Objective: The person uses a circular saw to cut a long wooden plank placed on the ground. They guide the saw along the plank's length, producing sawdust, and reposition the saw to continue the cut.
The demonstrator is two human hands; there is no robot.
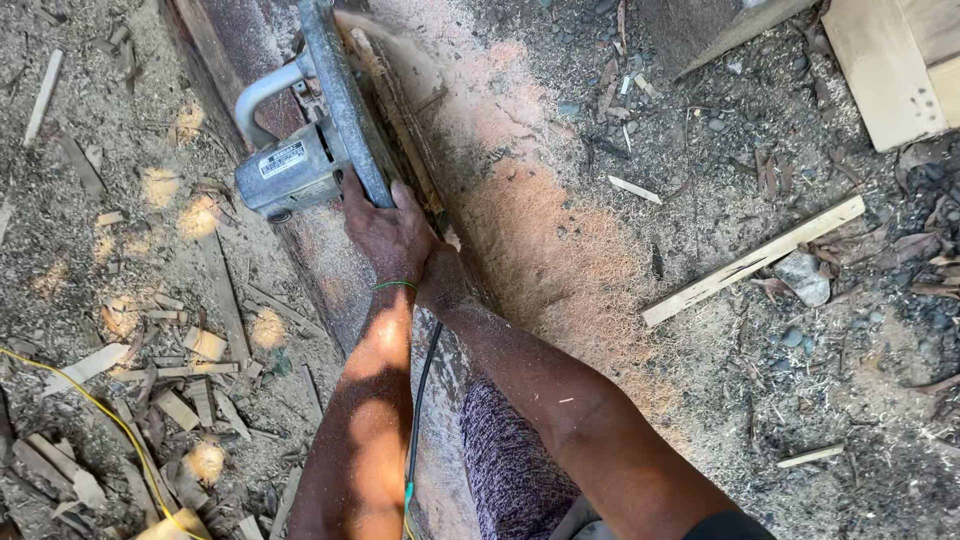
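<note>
Both hands [415, 250] clamped on grey metal circular saw [310, 150], cutting rough reddish timber beam [330, 270], sawdust everywhere.

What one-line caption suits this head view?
Both hands, left and right, grip a saw cutting along a log, sawdust alongside.

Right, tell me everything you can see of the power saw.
The power saw is a grey metal machine, dusty and worn, with a rounded motor body bearing a pale label and a curved grey loop handle on its upper left. A long flat guard runs along its right side, against the reddish timber it rests on. The left hand grips its near end, and the right hand sits just behind, mostly hidden. Sawdust fans out to its right. A black cord trails back between the arms.
</note>
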